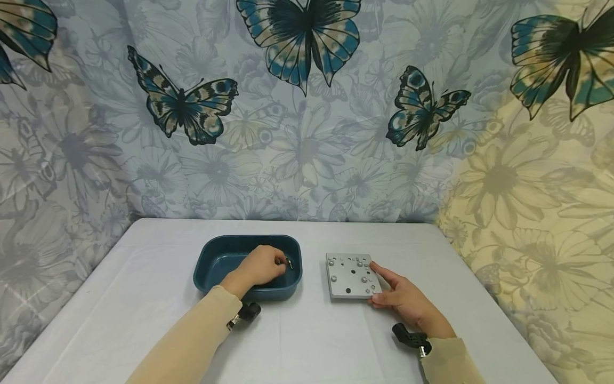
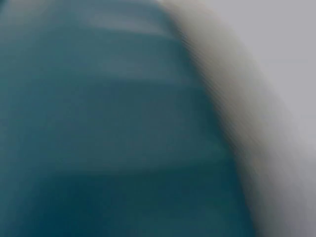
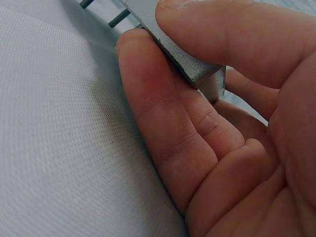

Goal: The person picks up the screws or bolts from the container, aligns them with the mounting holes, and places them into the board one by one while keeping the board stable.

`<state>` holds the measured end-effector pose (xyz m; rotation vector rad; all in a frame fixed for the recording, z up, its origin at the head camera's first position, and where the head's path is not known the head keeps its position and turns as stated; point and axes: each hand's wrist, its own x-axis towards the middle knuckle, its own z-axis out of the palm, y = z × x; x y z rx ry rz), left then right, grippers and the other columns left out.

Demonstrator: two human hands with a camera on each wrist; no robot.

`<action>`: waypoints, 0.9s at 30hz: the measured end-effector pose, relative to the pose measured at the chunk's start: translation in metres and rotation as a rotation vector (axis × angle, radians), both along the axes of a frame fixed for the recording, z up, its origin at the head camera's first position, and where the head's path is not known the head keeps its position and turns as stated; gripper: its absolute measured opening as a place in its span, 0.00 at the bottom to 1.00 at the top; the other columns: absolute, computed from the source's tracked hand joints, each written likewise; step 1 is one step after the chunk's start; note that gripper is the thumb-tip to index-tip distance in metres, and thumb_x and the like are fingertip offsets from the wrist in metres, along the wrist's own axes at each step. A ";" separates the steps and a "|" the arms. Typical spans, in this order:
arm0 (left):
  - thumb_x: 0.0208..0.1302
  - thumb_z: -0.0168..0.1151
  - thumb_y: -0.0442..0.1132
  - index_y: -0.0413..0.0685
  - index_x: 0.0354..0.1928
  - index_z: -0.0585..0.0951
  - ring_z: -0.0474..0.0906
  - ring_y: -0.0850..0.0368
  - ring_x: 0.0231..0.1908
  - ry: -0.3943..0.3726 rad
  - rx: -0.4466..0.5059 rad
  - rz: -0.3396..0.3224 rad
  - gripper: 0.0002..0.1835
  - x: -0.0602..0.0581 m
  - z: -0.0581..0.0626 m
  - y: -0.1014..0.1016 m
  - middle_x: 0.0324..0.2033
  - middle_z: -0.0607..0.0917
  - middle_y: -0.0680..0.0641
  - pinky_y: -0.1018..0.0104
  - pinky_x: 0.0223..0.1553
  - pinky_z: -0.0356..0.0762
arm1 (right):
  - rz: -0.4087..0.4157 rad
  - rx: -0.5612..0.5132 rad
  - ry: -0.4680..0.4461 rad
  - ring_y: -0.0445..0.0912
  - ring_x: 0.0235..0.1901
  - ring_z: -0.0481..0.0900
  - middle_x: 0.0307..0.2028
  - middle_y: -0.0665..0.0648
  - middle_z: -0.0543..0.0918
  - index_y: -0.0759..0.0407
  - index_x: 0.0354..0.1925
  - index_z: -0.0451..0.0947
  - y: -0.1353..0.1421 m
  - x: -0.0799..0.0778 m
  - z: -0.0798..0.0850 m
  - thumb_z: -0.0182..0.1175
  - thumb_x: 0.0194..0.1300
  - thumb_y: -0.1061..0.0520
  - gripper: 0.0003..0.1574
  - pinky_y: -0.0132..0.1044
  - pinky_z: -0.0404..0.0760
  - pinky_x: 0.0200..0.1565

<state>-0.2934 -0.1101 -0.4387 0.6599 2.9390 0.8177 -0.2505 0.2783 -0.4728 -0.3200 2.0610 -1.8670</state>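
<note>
Over the right part of a dark blue tray (image 1: 216, 265), my left hand (image 1: 259, 265) has its fingers curled downward. At the fingertips it pinches a small shiny metal piece (image 1: 289, 262), too small to tell its exact kind. The left wrist view is blurred and shows only the tray wall (image 2: 118, 123) and a pale blurred band. My right hand (image 1: 408, 300) grips a square grey metal plate (image 1: 342, 288) by its right edge, thumb on the near corner. Screw heads and holes dot its top. From the plate (image 3: 173, 47), thin rods (image 3: 119, 18) stick out below in the right wrist view.
A white cloth (image 1: 312, 341) covers the table, with tray and plate side by side on it. Butterfly-patterned fabric (image 1: 307, 160) hangs behind the table and along its sides. A black wrist camera (image 1: 250, 311) sits by the left cuff, another wrist camera (image 1: 409, 336) by the right.
</note>
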 end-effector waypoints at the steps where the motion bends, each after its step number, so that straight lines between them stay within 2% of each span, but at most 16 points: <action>1: 0.62 0.64 0.39 0.51 0.41 0.88 0.77 0.60 0.31 -0.050 0.068 0.031 0.08 0.000 0.002 -0.001 0.31 0.84 0.55 0.60 0.38 0.78 | 0.000 -0.001 0.000 0.56 0.44 0.84 0.72 0.72 0.55 0.58 0.79 0.49 0.000 0.000 0.000 0.72 0.55 0.68 0.61 0.40 0.83 0.43; 4: 0.62 0.63 0.34 0.41 0.42 0.87 0.82 0.58 0.31 -0.242 0.341 0.088 0.09 0.001 0.005 -0.004 0.32 0.86 0.49 0.60 0.38 0.81 | -0.001 0.001 0.001 0.56 0.44 0.84 0.72 0.72 0.55 0.58 0.79 0.49 0.000 -0.001 0.001 0.72 0.55 0.68 0.61 0.40 0.83 0.43; 7: 0.61 0.62 0.27 0.30 0.47 0.83 0.85 0.52 0.35 -0.433 0.628 0.098 0.13 0.003 0.006 -0.006 0.39 0.85 0.39 0.58 0.42 0.82 | 0.000 0.010 0.006 0.56 0.44 0.84 0.71 0.72 0.56 0.58 0.79 0.49 0.000 0.000 0.001 0.72 0.56 0.67 0.61 0.40 0.83 0.43; 9: 0.58 0.60 0.22 0.25 0.52 0.79 0.85 0.49 0.39 -0.524 0.775 0.088 0.18 0.004 0.006 -0.007 0.47 0.81 0.33 0.57 0.46 0.82 | 0.000 0.019 0.010 0.56 0.44 0.84 0.71 0.72 0.57 0.58 0.79 0.49 0.000 0.000 0.001 0.72 0.56 0.67 0.61 0.40 0.83 0.43; 11: 0.56 0.59 0.18 0.24 0.55 0.76 0.84 0.47 0.41 -0.567 0.858 0.081 0.22 0.004 0.006 -0.006 0.50 0.77 0.30 0.58 0.46 0.81 | 0.001 0.025 0.010 0.56 0.44 0.84 0.71 0.72 0.58 0.58 0.79 0.49 0.000 0.000 0.001 0.72 0.56 0.66 0.61 0.40 0.83 0.44; 16: 0.54 0.56 0.13 0.27 0.58 0.75 0.83 0.46 0.40 -0.616 0.952 0.103 0.26 0.005 0.008 -0.005 0.50 0.74 0.31 0.60 0.43 0.82 | -0.011 0.044 0.006 0.57 0.44 0.84 0.71 0.70 0.59 0.56 0.79 0.50 0.000 0.000 0.001 0.73 0.55 0.65 0.62 0.40 0.83 0.44; 19: 0.55 0.56 0.13 0.26 0.60 0.74 0.83 0.48 0.38 -0.646 0.990 0.092 0.27 0.006 0.010 -0.005 0.48 0.75 0.32 0.61 0.42 0.82 | -0.021 0.048 0.001 0.58 0.44 0.84 0.71 0.70 0.60 0.55 0.79 0.50 0.000 0.000 0.001 0.74 0.54 0.64 0.63 0.41 0.83 0.44; 24: 0.57 0.56 0.14 0.24 0.61 0.71 0.83 0.52 0.36 -0.669 1.049 0.071 0.27 0.007 0.013 -0.004 0.49 0.76 0.29 0.61 0.43 0.82 | -0.017 0.046 0.003 0.58 0.44 0.84 0.69 0.71 0.62 0.55 0.79 0.50 0.001 0.000 0.000 0.74 0.54 0.64 0.62 0.42 0.83 0.45; 27: 0.60 0.56 0.15 0.24 0.60 0.70 0.83 0.50 0.36 -0.669 1.079 0.095 0.24 0.007 0.014 -0.003 0.49 0.76 0.28 0.61 0.42 0.83 | -0.008 0.048 0.011 0.57 0.44 0.85 0.68 0.72 0.63 0.57 0.79 0.49 0.000 0.001 0.000 0.73 0.55 0.65 0.62 0.41 0.83 0.44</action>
